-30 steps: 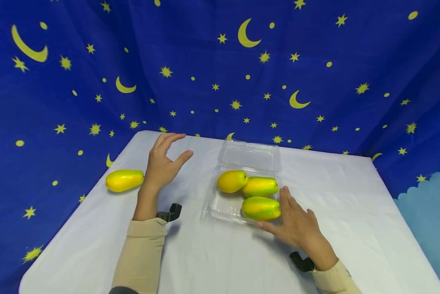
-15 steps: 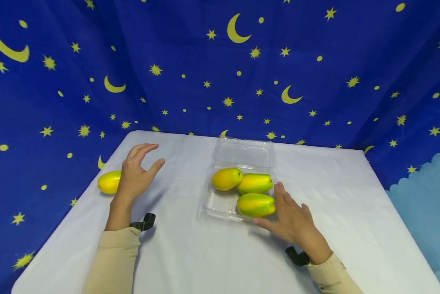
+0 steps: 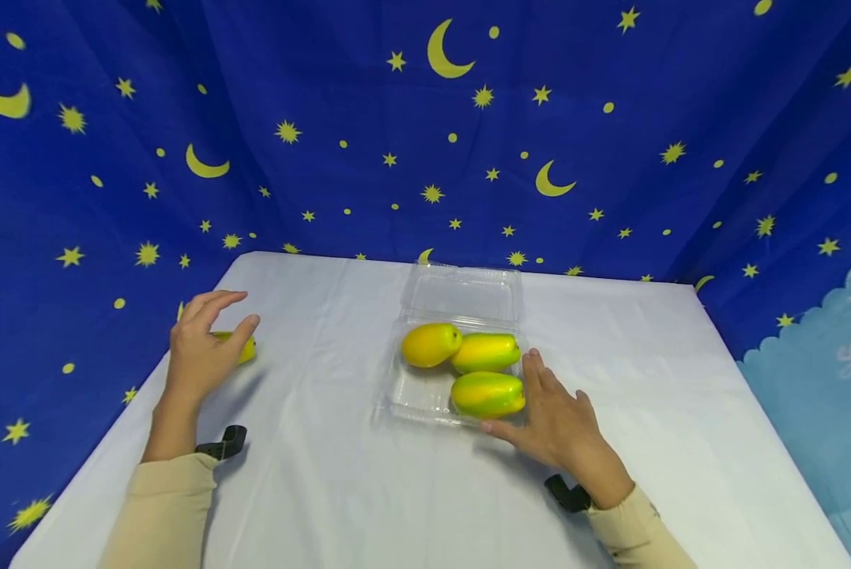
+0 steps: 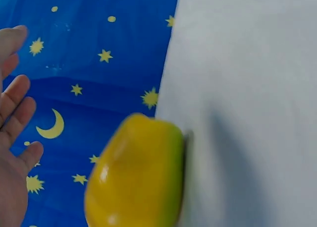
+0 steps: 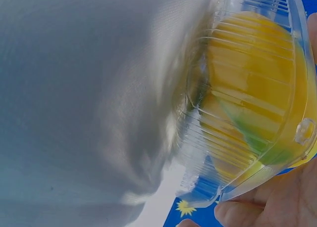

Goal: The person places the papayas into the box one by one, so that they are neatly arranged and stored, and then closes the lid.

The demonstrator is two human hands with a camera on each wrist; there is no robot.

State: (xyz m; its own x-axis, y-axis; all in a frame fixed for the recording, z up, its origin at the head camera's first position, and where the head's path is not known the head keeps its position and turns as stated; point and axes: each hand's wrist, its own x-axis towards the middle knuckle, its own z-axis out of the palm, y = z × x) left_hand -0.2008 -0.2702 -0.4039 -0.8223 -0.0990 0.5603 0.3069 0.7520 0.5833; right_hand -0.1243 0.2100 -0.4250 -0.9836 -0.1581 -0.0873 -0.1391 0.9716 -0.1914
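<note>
My left hand [image 3: 201, 352] hovers at the left side of the table, fingers and thumb spread apart, holding nothing. Partly hidden behind it lies a yellow-green papaya [image 3: 248, 350]; in the left wrist view this papaya [image 4: 136, 175] sits close by, apart from the fingers. A clear plastic clamshell box [image 3: 419, 397] stands mid-table with its lid [image 3: 463, 294] folded back. Three papayas lie in it: a yellower one [image 3: 428, 345], one beside it [image 3: 487, 353] and one in front [image 3: 487, 395]. With fingers extended, my right hand [image 3: 563, 431] rests against the box's right side and front corner.
A white cloth [image 3: 340, 490] covers the table. Behind and to the left hangs a blue curtain [image 3: 368, 95] with yellow moons and stars. A light blue panel [image 3: 823, 395] is at the right. Each wrist wears a black camera mount [image 3: 567, 494].
My left hand has moved left from near the middle to the lone papaya, now covering much of it. The right hand stays at the box. The head view has shifted slightly.
</note>
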